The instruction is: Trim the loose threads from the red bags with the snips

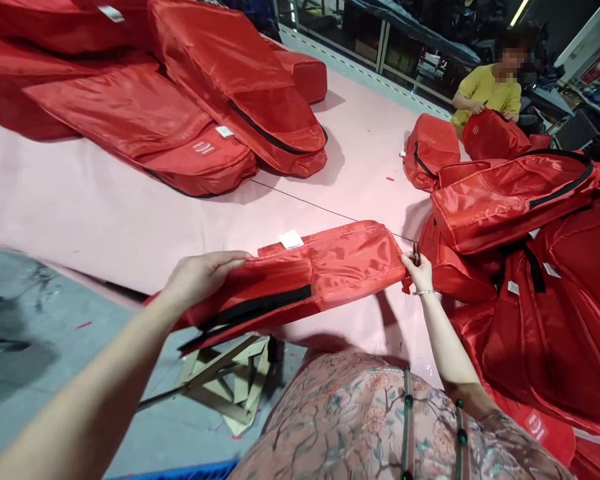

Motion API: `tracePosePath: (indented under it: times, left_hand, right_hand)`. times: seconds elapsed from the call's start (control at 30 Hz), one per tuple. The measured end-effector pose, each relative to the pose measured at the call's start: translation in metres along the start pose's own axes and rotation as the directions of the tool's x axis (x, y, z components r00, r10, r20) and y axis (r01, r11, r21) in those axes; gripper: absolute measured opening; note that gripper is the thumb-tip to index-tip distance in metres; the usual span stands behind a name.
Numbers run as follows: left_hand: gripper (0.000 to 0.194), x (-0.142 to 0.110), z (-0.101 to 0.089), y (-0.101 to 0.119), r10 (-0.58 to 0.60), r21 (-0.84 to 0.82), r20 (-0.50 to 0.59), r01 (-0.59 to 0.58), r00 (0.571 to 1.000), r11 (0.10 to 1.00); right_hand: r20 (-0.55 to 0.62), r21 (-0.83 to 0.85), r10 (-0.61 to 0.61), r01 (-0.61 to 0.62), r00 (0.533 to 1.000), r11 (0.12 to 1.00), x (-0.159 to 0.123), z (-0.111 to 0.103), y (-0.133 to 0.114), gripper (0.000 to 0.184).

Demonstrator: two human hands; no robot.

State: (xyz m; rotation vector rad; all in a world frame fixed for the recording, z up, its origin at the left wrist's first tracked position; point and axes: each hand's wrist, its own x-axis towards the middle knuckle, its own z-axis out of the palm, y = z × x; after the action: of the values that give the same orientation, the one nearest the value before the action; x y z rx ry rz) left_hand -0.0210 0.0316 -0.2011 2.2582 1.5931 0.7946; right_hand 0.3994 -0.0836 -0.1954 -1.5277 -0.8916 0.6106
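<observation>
Red bag point(353, 260) is held stretched over the near edge of the table point(130, 213), left hand point(200, 277) gripping its upper side, right hand point(420, 272) pinching its end along with small scissors point(417, 253), apparently to keep it taut.

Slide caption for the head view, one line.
Left hand and right hand hold a red bag partly over a pink table.

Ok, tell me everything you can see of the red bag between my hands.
The bag looks like shiny red fabric, with a seam across its middle, a black zip along the near left part and a white tag at its far edge. It is held stretched over the pink table's near edge, left hand on its left part, right hand at its right end.
</observation>
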Motion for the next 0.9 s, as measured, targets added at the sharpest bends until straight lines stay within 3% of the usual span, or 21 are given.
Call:
tracePosePath:
  times: [0.07,0.13,0.2,0.23,0.27,0.33,0.37,0.47,0.57,0.73,0.9]
  left_hand:
    - [0.056,0.022,-0.011,0.013,-0.014,0.126,-0.001,0.014,1.0,0.992]
    - [0.047,0.043,-0.019,0.037,-0.044,0.238,-0.108,0.069,0.993,0.969]
    - [0.036,0.054,-0.018,0.072,-0.103,0.224,-0.197,0.147,0.975,0.963]
    - [0.031,0.054,-0.012,0.091,-0.119,0.167,-0.151,0.144,0.981,0.975]
    - [0.027,0.051,-0.001,0.111,-0.092,0.083,-0.044,0.095,0.995,0.992]
    - [0.023,0.035,0.03,0.148,-0.016,-0.193,0.198,0.055,0.98,0.98]
    - [0.02,0.024,0.048,0.164,0.044,-0.267,0.228,0.019,0.973,0.964]
    - [0.018,-0.012,0.096,0.196,0.189,-0.345,0.13,-0.134,0.973,0.929]
    - [0.013,-0.034,0.116,0.209,0.125,-0.296,0.021,-0.113,0.992,0.949]
    - [0.011,-0.047,0.111,0.21,0.122,-0.316,-0.017,-0.121,0.992,0.941]
    - [0.016,-0.056,0.115,0.206,0.065,-0.312,-0.089,-0.09,0.994,0.946]
  right_hand:
    - [0.058,0.059,0.052,-0.056,0.997,0.997,-0.011,0.002,0.003,0.038]
    - [0.098,0.122,0.105,-0.117,0.99,0.986,-0.029,0.011,0.007,0.036]
    - [0.087,0.215,0.159,-0.174,0.984,0.961,-0.05,0.026,0.01,0.035]
    - [0.078,0.271,0.188,-0.202,0.979,0.941,-0.06,0.034,0.011,0.036]
    - [0.076,0.323,0.218,-0.231,0.973,0.918,-0.07,0.043,0.013,0.036]
    - [0.101,0.396,0.272,-0.289,0.957,0.871,-0.084,0.058,0.016,0.036]
    - [0.12,0.418,0.285,-0.309,0.951,0.854,-0.089,0.063,0.017,0.036]
    - [0.129,0.462,0.29,-0.316,0.948,0.829,-0.096,0.072,0.023,0.036]
    - [0.124,0.484,0.293,-0.315,0.948,0.816,-0.097,0.073,0.025,0.038]
    - [0.128,0.485,0.252,-0.282,0.959,0.828,-0.096,0.073,0.017,0.035]
    - [0.267,0.262,0.223,-0.293,0.938,0.919,-0.089,0.061,0.01,0.035]
